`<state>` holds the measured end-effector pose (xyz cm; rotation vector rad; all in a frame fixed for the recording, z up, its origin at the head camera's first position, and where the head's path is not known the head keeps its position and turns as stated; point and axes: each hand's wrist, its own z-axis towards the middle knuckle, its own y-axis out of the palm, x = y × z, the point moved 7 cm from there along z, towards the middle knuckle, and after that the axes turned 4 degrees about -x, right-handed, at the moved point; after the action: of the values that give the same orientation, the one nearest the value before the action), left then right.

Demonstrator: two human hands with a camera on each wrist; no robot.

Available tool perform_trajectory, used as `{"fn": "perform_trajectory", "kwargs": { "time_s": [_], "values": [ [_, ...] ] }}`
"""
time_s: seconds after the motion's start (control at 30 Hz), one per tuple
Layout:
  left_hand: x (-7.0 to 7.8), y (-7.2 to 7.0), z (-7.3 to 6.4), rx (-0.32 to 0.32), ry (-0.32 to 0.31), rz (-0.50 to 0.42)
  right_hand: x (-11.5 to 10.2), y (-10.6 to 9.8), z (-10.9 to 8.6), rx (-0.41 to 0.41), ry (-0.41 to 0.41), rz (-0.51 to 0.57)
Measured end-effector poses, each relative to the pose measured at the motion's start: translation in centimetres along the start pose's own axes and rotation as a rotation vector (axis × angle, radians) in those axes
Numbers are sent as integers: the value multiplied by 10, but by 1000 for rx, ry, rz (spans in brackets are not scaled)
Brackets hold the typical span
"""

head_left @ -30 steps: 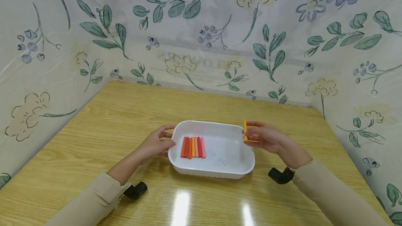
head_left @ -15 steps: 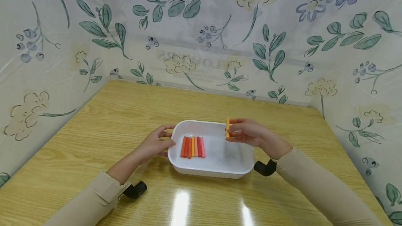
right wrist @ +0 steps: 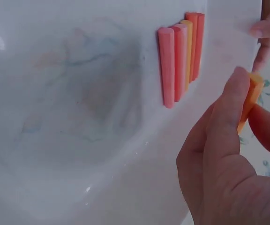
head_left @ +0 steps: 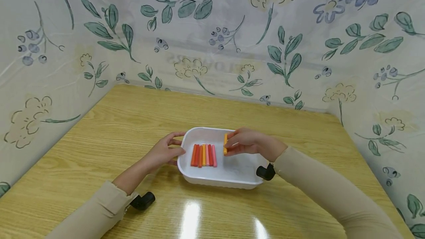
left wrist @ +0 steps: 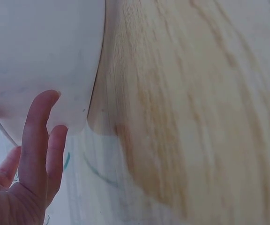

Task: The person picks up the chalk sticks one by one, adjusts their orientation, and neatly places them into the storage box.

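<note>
A white plastic tray stands on the table. Inside its left half lies a side-by-side row of red, orange, yellow and pink crayons. At the tray's left end, my left hand holds the wall, thumb at the rim and fingers spread along the outside; the left wrist view shows those fingers against the wall. My right hand pinches an orange-yellow crayon upright over the tray, just right of the row. In the right wrist view this crayon sits between thumb and fingers, its lower part hidden.
The wooden table extends around the tray. A flower-printed sheet rises behind it and at both sides. Black wrist-camera pieces jut from both sleeves; the right one overlaps the tray's right corner. Coloured smudges mark the tray's floor.
My right hand has carried the orange-yellow crayon leftward from the tray's right end towards the row, and somewhat lower. The left hand, the tray and the row have stayed in place.
</note>
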<state>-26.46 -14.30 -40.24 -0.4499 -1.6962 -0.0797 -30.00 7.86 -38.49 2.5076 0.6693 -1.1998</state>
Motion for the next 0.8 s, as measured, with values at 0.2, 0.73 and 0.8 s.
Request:
{"fn": "perform_trajectory", "kwargs": {
  "time_s": [0.2,0.73,0.8],
  "values": [
    [0,-1,1,2,2,9,2,7,10,-19,49,-95],
    [2,1,-1,-13,15,-9,16,13,39,-9,116,-283],
    [2,1,-1,-12,14,-15,17,14,41,2,117,-296]
  ]
}}
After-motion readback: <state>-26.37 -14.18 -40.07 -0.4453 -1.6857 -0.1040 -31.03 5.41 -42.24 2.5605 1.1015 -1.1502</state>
